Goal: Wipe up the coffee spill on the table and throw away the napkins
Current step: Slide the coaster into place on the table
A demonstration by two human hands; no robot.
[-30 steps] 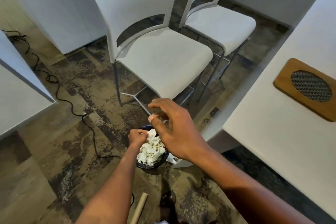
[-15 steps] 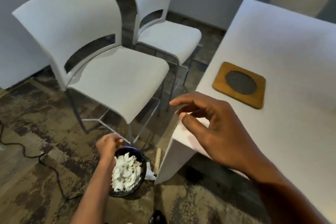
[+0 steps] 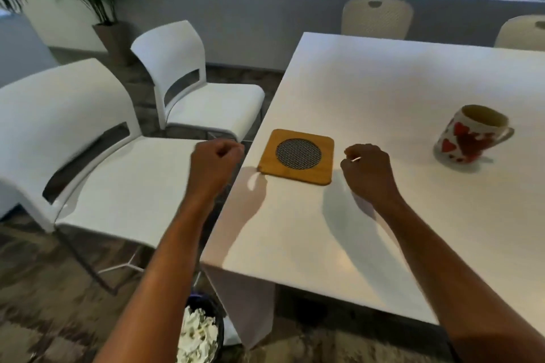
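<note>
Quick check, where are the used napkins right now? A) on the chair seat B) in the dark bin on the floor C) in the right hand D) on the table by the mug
B: the crumpled white napkins fill the dark bin on the floor beside the table leg; both hands are loosely curled with no napkin visible in them.

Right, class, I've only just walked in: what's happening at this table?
A person stands at the white table, both hands raised and loosely curled, holding nothing visible. The left hand is past the table's edge; the right hand is beside the wooden trivet. Crumpled napkins fill the bin on the floor. No spill shows.
</note>
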